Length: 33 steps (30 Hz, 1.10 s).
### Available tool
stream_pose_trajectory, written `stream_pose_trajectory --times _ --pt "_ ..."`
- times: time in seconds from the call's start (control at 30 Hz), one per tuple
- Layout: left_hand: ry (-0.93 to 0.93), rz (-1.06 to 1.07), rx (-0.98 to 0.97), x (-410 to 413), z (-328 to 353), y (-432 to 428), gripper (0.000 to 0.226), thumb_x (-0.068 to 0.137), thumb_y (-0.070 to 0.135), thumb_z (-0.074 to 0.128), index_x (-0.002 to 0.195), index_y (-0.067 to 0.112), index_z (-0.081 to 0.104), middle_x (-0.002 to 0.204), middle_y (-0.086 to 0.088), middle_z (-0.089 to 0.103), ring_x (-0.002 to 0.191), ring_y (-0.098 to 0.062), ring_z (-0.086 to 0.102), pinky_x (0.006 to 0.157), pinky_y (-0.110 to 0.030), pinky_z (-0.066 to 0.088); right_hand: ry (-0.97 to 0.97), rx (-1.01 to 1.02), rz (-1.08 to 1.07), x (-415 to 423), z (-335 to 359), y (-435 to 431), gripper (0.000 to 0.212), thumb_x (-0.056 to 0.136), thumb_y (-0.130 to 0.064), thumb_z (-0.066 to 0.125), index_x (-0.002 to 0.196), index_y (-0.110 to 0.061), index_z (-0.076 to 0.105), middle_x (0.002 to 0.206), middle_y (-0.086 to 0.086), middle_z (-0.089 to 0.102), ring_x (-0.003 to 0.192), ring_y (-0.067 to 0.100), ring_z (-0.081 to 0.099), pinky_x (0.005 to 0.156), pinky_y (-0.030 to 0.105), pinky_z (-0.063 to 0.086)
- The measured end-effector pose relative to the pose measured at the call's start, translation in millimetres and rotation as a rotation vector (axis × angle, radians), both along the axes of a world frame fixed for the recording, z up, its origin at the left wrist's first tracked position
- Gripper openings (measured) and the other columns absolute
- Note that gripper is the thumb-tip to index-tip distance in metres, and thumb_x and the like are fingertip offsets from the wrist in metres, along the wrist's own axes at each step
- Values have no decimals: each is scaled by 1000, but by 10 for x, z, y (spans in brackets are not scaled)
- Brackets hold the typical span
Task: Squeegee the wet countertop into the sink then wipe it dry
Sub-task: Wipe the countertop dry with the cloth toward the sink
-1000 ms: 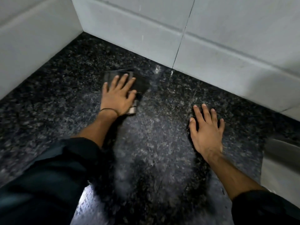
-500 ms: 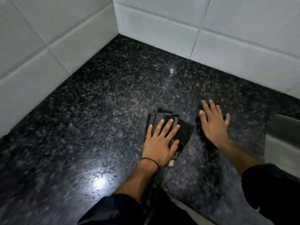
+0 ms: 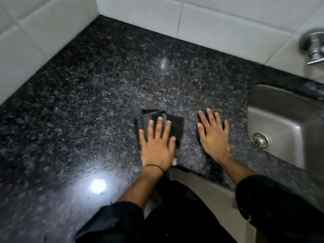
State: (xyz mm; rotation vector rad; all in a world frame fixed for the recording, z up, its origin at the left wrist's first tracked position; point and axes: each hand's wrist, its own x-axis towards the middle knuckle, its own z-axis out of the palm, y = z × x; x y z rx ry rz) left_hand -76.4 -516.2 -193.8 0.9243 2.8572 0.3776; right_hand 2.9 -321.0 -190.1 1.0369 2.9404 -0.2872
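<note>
- I am looking down at my left hand [image 3: 156, 146], which is lying flat, palm down, with fingers spread, pressing on a dark folded cloth [image 3: 175, 127]; it is not curled around the cloth, only resting open on top of it.
- The cloth is lying on the dark speckled countertop [image 3: 87, 106], its far and right edges sticking out beyond my left fingertips and past the thumb side of that hand.
- A thin dark band [image 3: 155, 166] is sitting around my left wrist.
- My right hand [image 3: 213, 135] is lying open and flat on the bare stone just beside the cloth, fingers spread, holding nothing and not touching the cloth.
- Just to the right of my right hand, the steel sink [image 3: 280, 109] is sitting set into the counter, with its round drain [image 3: 260, 139] showing near that hand's little-finger side.
- Farther off beyond the sink, a chrome tap [image 3: 313, 48] is poking out of the white tiled wall [image 3: 219, 23].
- Below and left of my left wrist, a bright spot of light [image 3: 98, 185] is reflecting off the counter, with a few small droplets showing near it.
- Dark sleeves [image 3: 273, 199] are covering both forearms nearest to me.
- The counter's front edge [image 3: 201, 181] is showing between my two wrists.
</note>
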Motion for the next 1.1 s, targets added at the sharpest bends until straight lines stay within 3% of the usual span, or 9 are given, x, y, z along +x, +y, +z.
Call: stream_pose_trajectory --times 0.13,0.23,0.4,0.53,0.77,0.9,0.97,1.03,1.1 --pt "-59 -172 8 519 43 303 58 96 51 34 152 35 30 162 6 24 150 -23 18 118 -57 9 2 -2 6 44 34 17 55 100 -48 11 154 -40 20 164 -10 16 152 19 12 120 51 9" --pt "-39 -196 0 215 -7 263 59 95 55 32 151 40 28 162 12 21 150 -19 18 119 -55 11 7 -28 46 53 40 62 53 102 -47 12 155 -41 17 164 -12 13 152 18 10 119 50 8" --pt "-57 42 -52 -810 23 264 59 98 56 23 154 41 14 164 12 9 152 -20 4 120 -56 4 42 -52 113 189 85 220 51 105 -47 17 155 -37 21 164 -12 14 151 15 11 121 44 10" --pt "-63 185 -85 -964 63 578 59 100 53 19 156 35 11 165 6 4 152 -26 -2 118 -60 2 50 -30 90 371 62 392 50 105 -46 21 153 -35 27 164 -13 14 151 14 11 120 45 9" --pt "-44 -194 -13 -57 62 1830 58 100 49 22 156 34 14 165 6 8 152 -24 3 119 -59 2 98 -47 51 309 -41 901 51 102 -41 24 153 -34 30 162 -13 21 150 12 17 119 42 11" --pt "-71 -198 -12 -158 61 2267 56 102 48 20 156 35 13 165 8 6 153 -22 1 119 -55 0 383 -163 -97 246 -36 1109 54 99 -27 33 151 -16 36 158 -1 34 146 16 30 117 42 27" --pt "-161 -246 118 -325 134 2362 52 103 44 22 155 35 19 164 12 10 152 -17 3 120 -49 -1 461 -138 -119 104 51 1117 54 98 -21 37 151 -12 35 158 3 34 146 18 31 117 41 28" --pt "-373 -245 465 -466 286 2451 48 103 35 28 151 28 34 160 14 21 150 -7 14 122 -38 6 419 -83 -93 -130 140 1189 54 100 -25 33 152 -12 33 159 3 32 147 19 28 119 41 24" --pt "-350 -122 692 -670 336 2425 45 102 26 34 145 20 45 157 9 29 146 -4 23 121 -29 16 365 -107 -55 -422 188 1230 55 102 -32 26 154 -14 30 161 1 27 149 19 22 122 43 16"
